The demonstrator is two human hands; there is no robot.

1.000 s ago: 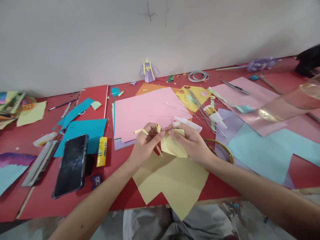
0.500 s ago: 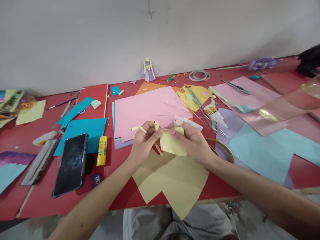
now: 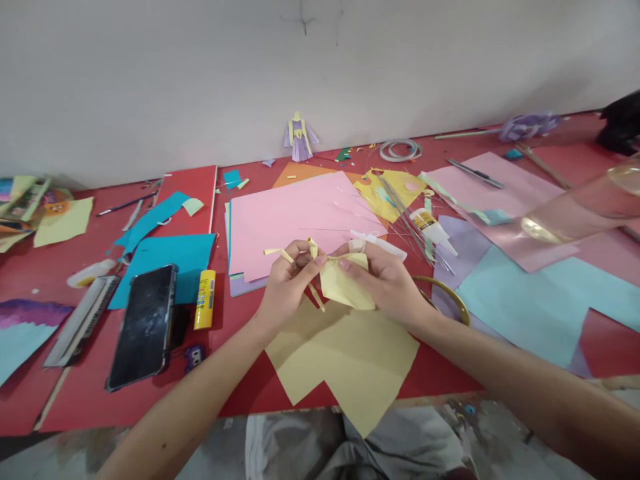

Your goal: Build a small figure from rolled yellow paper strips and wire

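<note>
My left hand (image 3: 284,287) pinches a small figure of rolled pale-yellow paper (image 3: 314,293), whose thin limbs stick out between the fingers. In my right hand (image 3: 393,280) is a piece of pale-yellow paper (image 3: 347,283), gathered along its top edge between thumb and fingers. The two hands meet at that edge, and the paper touches or nearly touches the figure; the exact join is hidden by the fingertips. Below them a larger notched yellow sheet (image 3: 345,360) lies over the table's front edge. A white strip (image 3: 395,249) lies behind my right fingers.
Pink sheets (image 3: 280,213) lie behind my hands. At left are a phone (image 3: 143,327), a yellow glue stick (image 3: 205,300) and blue paper (image 3: 175,253). Toward the right are a glue bottle (image 3: 433,230), wires (image 3: 400,200), a tape roll (image 3: 463,303) and a craft knife (image 3: 475,173). A paper doll (image 3: 300,140) stands at the wall.
Both hands keep nearly the same pinching hold on the yellow paper and the figure. The view has shifted very slightly.
</note>
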